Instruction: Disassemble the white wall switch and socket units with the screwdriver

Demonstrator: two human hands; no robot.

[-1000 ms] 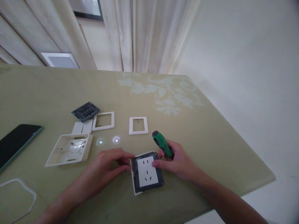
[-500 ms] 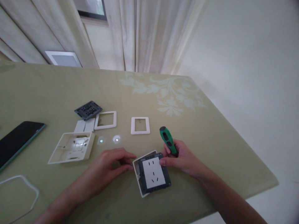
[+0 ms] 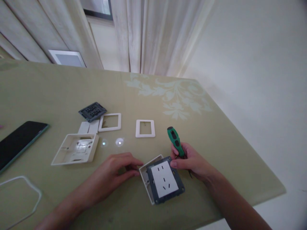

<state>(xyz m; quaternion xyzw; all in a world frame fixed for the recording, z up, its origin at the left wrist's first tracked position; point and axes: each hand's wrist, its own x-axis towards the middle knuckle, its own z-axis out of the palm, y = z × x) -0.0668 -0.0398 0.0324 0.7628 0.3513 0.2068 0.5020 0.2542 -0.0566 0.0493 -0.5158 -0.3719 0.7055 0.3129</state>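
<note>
In the head view, my left hand [image 3: 123, 167] pinches the upper left edge of a white mounting box [image 3: 146, 180] with thumb and fingers. My right hand [image 3: 192, 162] keeps a green and black screwdriver [image 3: 176, 141] in its curled fingers, handle end up. Its shank is mostly hidden by the hand. The same hand's thumb presses on the top right corner of a socket panel [image 3: 165, 179], dark grey with a white face and several slots. Skewed over the box, the panel overhangs its right side and leaves a strip of the inside showing at the left.
Further left lie a second white box [image 3: 92, 156], a dark grey panel turned back up [image 3: 93, 111] and two white frames [image 3: 145, 136] [image 3: 110, 129]. Small screws show inside the frames. A phone [image 3: 21, 140] and white cable [image 3: 35, 188] are at the far left. The table edge runs along the right.
The socket panel has shifted right and turned a little, uncovering more of the box's left inside. My right hand moved right with it, still holding the screwdriver. My left hand stays at the box edge.
</note>
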